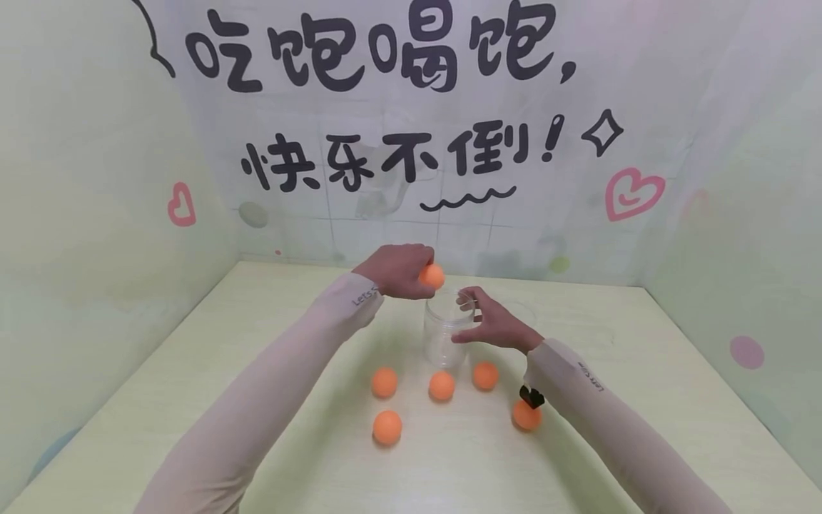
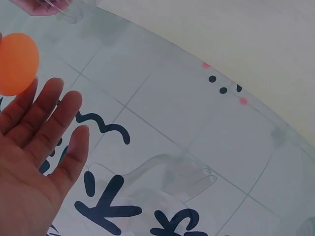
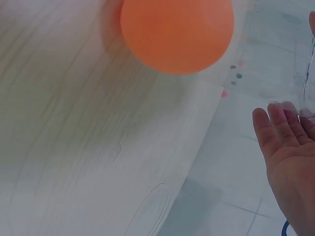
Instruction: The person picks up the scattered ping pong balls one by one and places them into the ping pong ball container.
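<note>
My left hand [image 1: 399,271] pinches an orange ball [image 1: 432,276] at its fingertips, above the left side of the rim of a clear jar [image 1: 443,343]. In the left wrist view the ball [image 2: 18,64] sits at the fingertips, while the other fingers extend loosely. The jar stands upright and see-through on the table, with no ball visible inside it. My right hand [image 1: 497,325] grips the jar from its right side, thumb in front and fingers behind. In the right wrist view, only part of the jar [image 3: 309,93] shows beside the right hand [image 3: 290,157].
Several more orange balls lie on the pale table [image 1: 308,442] in front of the jar, one ball [image 1: 526,414] close under the right wrist. A clear round lid [image 1: 521,312] lies behind the right hand. Printed walls enclose the table's back and sides.
</note>
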Demonstrator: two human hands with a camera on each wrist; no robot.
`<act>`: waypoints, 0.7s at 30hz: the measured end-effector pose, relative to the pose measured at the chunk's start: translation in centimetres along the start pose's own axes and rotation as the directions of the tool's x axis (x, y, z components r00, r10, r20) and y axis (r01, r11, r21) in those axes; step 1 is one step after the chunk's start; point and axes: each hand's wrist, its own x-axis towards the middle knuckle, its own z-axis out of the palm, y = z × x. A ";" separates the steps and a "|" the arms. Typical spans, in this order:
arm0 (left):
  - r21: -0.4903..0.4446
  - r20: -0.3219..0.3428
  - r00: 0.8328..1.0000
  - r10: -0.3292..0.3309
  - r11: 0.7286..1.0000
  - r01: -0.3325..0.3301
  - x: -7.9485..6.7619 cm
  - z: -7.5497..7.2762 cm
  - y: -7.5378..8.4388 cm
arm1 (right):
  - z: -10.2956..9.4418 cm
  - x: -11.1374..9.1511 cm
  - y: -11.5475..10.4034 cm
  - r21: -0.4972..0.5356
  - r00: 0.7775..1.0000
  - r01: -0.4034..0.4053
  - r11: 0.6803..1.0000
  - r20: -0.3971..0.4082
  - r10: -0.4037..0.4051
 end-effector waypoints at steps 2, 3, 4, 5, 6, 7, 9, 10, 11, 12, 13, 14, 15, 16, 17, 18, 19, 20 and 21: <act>0.011 -0.001 1.000 0.004 1.000 -0.004 0.2 -0.1 0.2 | -0.1 0.0 0.0 -0.004 1.000 -0.002 1.000 0.000 0.002; 0.016 0.001 1.000 0.005 1.000 -0.005 0.3 -0.1 0.3 | -0.2 0.0 0.1 -0.005 1.000 -0.001 1.000 0.001 0.001; 0.021 0.002 1.000 0.005 1.000 -0.005 0.4 -0.2 0.3 | -0.2 0.0 0.1 -0.006 1.000 0.000 1.000 0.002 0.000; 0.025 0.004 1.000 0.004 1.000 -0.004 0.5 -0.2 0.4 | -0.2 -0.1 0.1 -0.003 1.000 0.001 1.000 0.000 -0.001; 0.025 0.004 1.000 0.003 1.000 -0.003 0.6 -0.2 0.4 | -0.3 -0.1 0.0 0.000 1.000 0.003 1.000 0.000 -0.003; 0.023 0.005 1.000 0.000 1.000 0.000 0.6 -0.2 0.5 | -0.3 -0.1 0.0 0.001 1.000 0.004 1.000 -0.001 -0.004; 0.018 0.006 1.000 -0.002 1.000 0.002 0.7 -0.2 0.5 | -0.4 -0.1 -0.1 0.004 1.000 0.009 1.000 -0.004 -0.009; 0.015 0.007 1.000 -0.004 1.000 0.004 0.8 -0.2 0.5 | -0.4 -0.1 -0.1 0.006 1.000 0.009 1.000 -0.005 -0.009; 0.015 0.008 1.000 -0.004 1.000 0.004 0.9 -0.1 0.5 | -0.4 -0.1 -0.2 0.007 1.000 0.007 1.000 -0.006 -0.007; 0.016 0.009 1.000 -0.004 1.000 0.004 1.0 0.0 0.5 | -0.4 -0.1 -0.2 0.004 1.000 0.005 1.000 -0.007 -0.005; 0.019 0.011 1.000 -0.003 1.000 0.003 1.0 0.0 0.5 | -0.4 -0.2 -0.1 0.001 1.000 0.005 1.000 -0.008 -0.005; 0.021 0.014 1.000 -0.004 1.000 0.003 1.1 0.1 0.5 | -0.4 -0.2 -0.1 0.001 1.000 0.004 1.000 -0.008 -0.004; 0.022 0.017 1.000 -0.005 1.000 0.005 1.2 0.2 0.5 | -0.4 -0.2 0.0 0.002 1.000 0.007 1.000 -0.008 -0.007; 0.025 0.021 1.000 -0.006 1.000 0.006 1.2 0.3 0.6 | -0.4 -0.2 0.1 0.003 1.000 0.008 1.000 -0.008 -0.008; 0.027 0.023 1.000 -0.004 1.000 0.003 1.3 0.4 0.6 | -0.3 -0.2 0.1 0.002 1.000 0.013 1.000 -0.008 -0.013; 0.027 0.025 1.000 -0.002 1.000 0.002 1.3 0.5 0.7 | -0.3 -0.2 0.2 0.004 1.000 0.015 1.000 -0.008 -0.015; 0.026 0.026 1.000 0.001 1.000 -0.002 1.3 0.7 0.7 | -0.2 -0.2 0.2 0.007 1.000 0.019 1.000 -0.008 -0.019; 0.028 0.025 1.000 0.006 1.000 -0.006 1.3 0.8 0.8 | -0.2 -0.2 0.2 0.012 1.000 0.023 1.000 -0.006 -0.023; 0.030 0.024 1.000 0.013 0.999 -0.014 1.3 0.9 0.8 | -0.1 -0.2 0.2 0.012 1.000 0.028 1.000 -0.005 -0.028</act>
